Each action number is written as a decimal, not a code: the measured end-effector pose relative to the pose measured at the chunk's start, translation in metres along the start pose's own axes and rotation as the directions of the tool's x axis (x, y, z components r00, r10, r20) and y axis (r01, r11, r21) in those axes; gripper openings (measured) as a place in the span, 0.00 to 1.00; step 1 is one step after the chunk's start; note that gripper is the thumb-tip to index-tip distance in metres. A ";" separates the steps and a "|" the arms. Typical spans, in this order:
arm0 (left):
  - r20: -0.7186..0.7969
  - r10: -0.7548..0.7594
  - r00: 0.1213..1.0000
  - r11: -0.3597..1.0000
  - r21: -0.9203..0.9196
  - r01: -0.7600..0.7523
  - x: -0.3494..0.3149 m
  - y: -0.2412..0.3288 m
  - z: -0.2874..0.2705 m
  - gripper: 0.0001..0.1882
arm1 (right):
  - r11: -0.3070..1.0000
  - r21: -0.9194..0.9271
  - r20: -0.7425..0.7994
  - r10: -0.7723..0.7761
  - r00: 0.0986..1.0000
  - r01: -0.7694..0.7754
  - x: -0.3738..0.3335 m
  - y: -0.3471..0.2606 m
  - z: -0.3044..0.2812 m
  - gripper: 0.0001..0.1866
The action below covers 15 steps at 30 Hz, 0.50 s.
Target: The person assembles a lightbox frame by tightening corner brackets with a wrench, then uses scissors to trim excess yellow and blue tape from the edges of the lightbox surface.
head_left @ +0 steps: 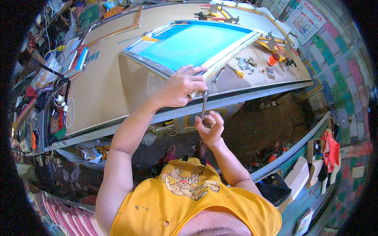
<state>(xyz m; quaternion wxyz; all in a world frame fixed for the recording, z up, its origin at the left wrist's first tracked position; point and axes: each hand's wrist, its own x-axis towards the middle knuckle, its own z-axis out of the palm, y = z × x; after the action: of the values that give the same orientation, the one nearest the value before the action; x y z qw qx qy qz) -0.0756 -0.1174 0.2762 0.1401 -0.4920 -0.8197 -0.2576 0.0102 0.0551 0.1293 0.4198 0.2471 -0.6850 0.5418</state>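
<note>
Your left hand (182,87) is curled over the near corner of the blue-meshed screen frame (189,44), which stretches away beyond it above the desk (92,104). Nearer you, apart from it, your right hand (210,128) curls its fingers on the wrench (204,105), whose long axis points forward, head beside your left fingers.

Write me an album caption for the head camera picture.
The left hand grips the near corner of a blue-panelled frame while the right hand holds a wrench close by.
</note>
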 end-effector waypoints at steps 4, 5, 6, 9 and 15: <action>-0.021 0.027 0.999 0.999 0.020 -0.027 -0.007 -0.001 -0.008 0.13 | 0.909 -0.088 0.351 0.411 0.841 -0.407 0.035 0.026 -0.034 0.11; 0.004 0.025 1.000 0.999 0.023 -0.025 -0.012 0.000 -0.010 0.13 | 0.823 0.069 0.322 0.516 0.794 -0.563 0.049 0.027 -0.040 0.07; 0.030 0.028 0.999 0.999 0.020 -0.029 -0.014 0.001 -0.010 0.13 | 0.694 0.223 0.307 0.617 0.725 -0.685 0.065 0.025 -0.045 0.03; 0.119 0.036 0.992 0.998 0.039 -0.041 -0.016 0.007 0.000 0.13 | 0.542 0.403 0.208 0.731 0.650 -0.738 0.108 0.038 -0.045 0.09; -0.090 -0.065 0.994 0.994 -0.090 0.057 -0.034 -0.008 0.062 0.16 | 0.788 -0.018 0.326 0.587 0.741 -0.616 0.147 -0.060 0.005 0.15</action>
<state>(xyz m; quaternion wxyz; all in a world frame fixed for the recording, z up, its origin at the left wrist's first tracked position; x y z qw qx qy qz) -0.0648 -0.1108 0.2057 0.1486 -0.4599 -0.8148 -0.3201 -0.0212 0.0502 0.2846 0.0961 0.1146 -0.7602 0.6322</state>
